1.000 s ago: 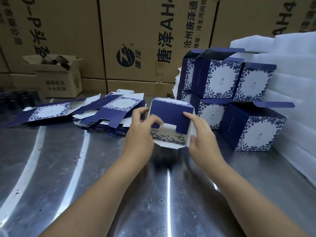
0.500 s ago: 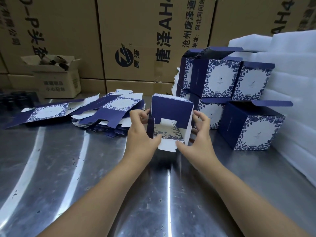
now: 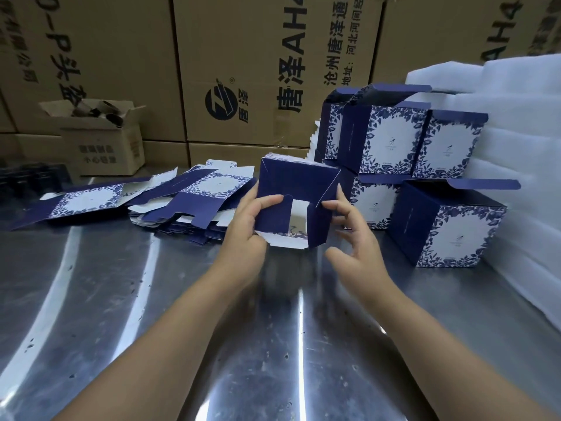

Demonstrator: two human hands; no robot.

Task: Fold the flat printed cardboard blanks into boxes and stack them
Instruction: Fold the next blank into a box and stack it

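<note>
Half-folded box: navy printed cardboard box (image 3: pixel 296 202), raised above the steel table (image 3: pixel 121 314), bottom flaps partly closed, white interior visible.
Left hand (image 3: pixel 246 232): closed on the box's left side, thumb pressing a navy flap.
Right hand (image 3: pixel 355 238): fingers spread, fingertips touching the box's right edge, thumb free.
Flat blanks: pile of navy-and-white printed cardboard blanks (image 3: pixel 194 202), left of the box.
Finished boxes: stacked navy floral boxes (image 3: pixel 394 141), right, beside white foam sheets (image 3: pixel 516 123).
</note>
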